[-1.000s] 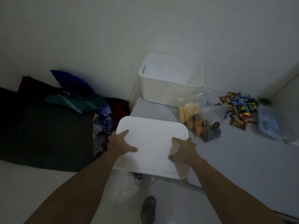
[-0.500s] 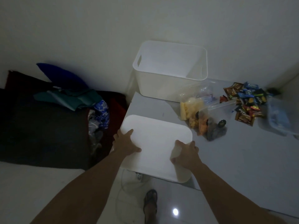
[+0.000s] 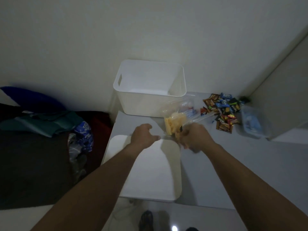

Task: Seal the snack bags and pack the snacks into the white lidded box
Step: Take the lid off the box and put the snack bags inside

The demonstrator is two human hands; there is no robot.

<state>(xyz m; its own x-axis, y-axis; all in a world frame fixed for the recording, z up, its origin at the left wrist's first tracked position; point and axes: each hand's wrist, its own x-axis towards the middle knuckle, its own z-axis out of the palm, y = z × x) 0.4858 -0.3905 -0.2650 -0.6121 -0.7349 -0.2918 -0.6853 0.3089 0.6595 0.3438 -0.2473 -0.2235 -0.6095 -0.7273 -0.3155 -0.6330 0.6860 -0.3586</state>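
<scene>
Clear plastic snack bag (image 3: 175,124) is being clamped in the right hand (image 3: 193,137) on the bench (image 3: 233,164), just before the open white box (image 3: 150,90). Left hand (image 3: 143,135), half-curled and holding nothing, is being brought toward it; sealing is being started, and the zip strip likely needs pinching.

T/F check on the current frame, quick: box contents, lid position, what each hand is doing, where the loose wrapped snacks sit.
1. The white box is already full of snacks. False: its inside looks empty.
2. The lid lies flat on the table, off the box. True.
3. The right hand is closed on a clear snack bag. True.
4. The left hand is pressing the lid onto the box. False: it is beside the bag, near the lid's far edge; whether it grips anything cannot be told.
5. The pile of wrapped snacks sits left of the box. False: it lies to the right of it, on the table.
</scene>
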